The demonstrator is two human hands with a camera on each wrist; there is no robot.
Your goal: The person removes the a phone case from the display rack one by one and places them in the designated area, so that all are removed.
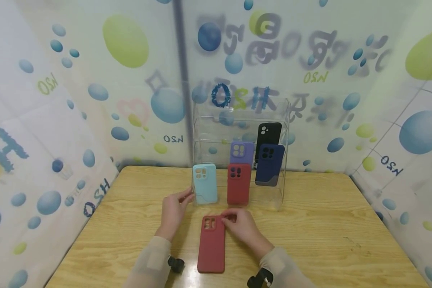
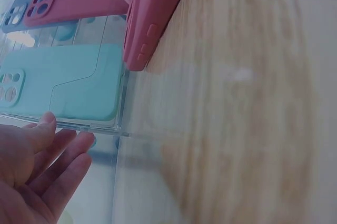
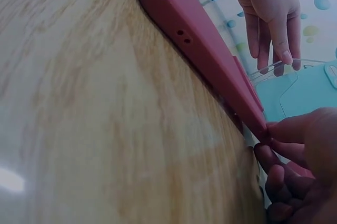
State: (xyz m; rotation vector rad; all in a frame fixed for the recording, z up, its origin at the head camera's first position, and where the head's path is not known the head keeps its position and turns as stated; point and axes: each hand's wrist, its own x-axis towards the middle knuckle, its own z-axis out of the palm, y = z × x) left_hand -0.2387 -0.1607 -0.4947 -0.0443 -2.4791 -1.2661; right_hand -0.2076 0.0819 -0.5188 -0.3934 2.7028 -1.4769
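Thumb and fingertips of the right hand (image 1: pixel 243 230) pinch one corner of the loose red case (image 1: pixel 211 250), which I see lying back up on the table (image 1: pixel 317 224), directly in front of the clear rack (image 1: pixel 270 198). Its end with the camera cutouts points toward the rack, and the gripped corner is the one at that end, on the right. From my right wrist view I make out two small holes in its long side (they show up well from down there).

The left hand (image 1: pixel 174 206) is at the rack's left side, near its foot. I see its fingers loosely extended and its thumb tip at the rack's side edge; whether it presses there I cannot tell.

On the rack's lowest tier, a light-blue case (image 1: pixel 206 188) stands at the left, close to that hand, and a second red case (image 1: pixel 239 190) stands near the middle. One tier up, a purple case (image 1: pixel 242 153) shows partly behind the second red one, with a navy case (image 1: pixel 270 170) at the rack's right. Above and behind the navy one I see a black case (image 1: pixel 270 130), partly covered. A bubble-printed backdrop (image 1: pixel 137 84) rises behind the rack.
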